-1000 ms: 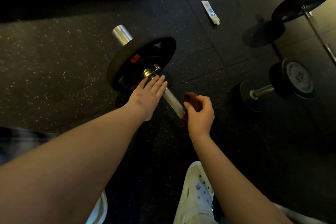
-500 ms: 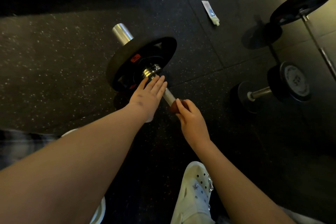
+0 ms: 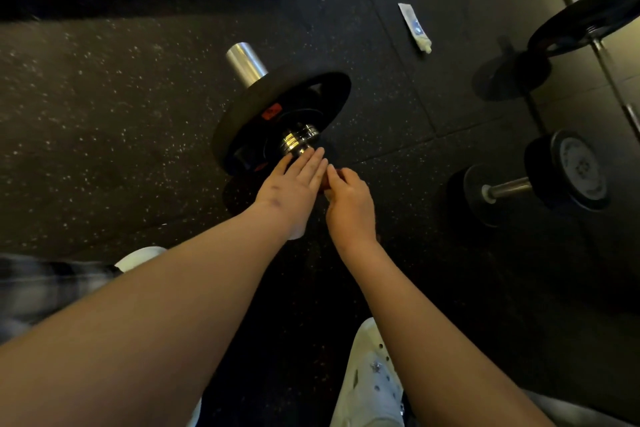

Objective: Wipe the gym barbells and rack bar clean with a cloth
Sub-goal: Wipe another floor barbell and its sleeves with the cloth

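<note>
Black rubber floor [image 3: 104, 114] with pale specks carries the barbell [image 3: 284, 114] in the middle of your view. Its dark plate [image 3: 239, 114] stands on edge and the shiny end [image 3: 244, 61] points to the far left. Your left hand [image 3: 294, 184] lies flat on the bar on the near side of the steel collar [image 3: 299, 140], fingers straight and together, fingertips [image 3: 317, 153] touching the collar. Your right hand [image 3: 349, 201] is directly beside it on the right, fingers curled around a reddish cloth [image 3: 325, 186], of which only a small piece shows between the two hands. The bar itself is hidden under them. To the right lie a white tube [image 3: 415, 28], a dumbbell [image 3: 568, 170] and a second barbell [image 3: 588, 21]. A white shoe [image 3: 374, 388] is near, at the bottom edge.
</note>
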